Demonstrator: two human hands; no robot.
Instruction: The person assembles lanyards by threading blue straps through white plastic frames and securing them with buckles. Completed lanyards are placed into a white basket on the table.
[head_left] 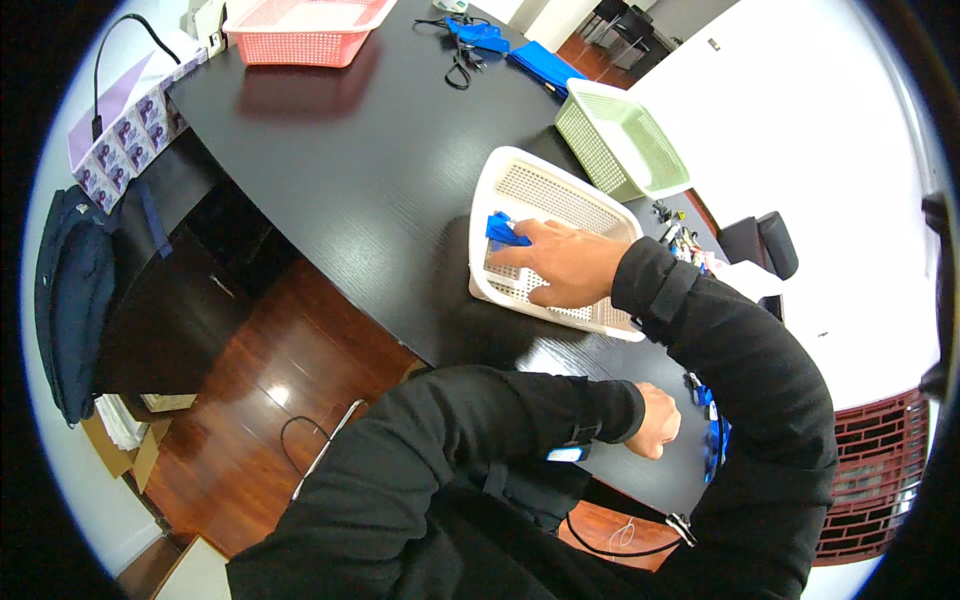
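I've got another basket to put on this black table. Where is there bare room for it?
The widest bare patch of the black table lies between the pink basket, the green basket and the white basket. It is crowded on the table's right edge, where small blue items lie by the left hand, and at the far end around the blue straps.

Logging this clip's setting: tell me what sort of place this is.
Probably an office or meeting room: a large black table with sorting baskets, black chairs beyond it, polished wood floor.
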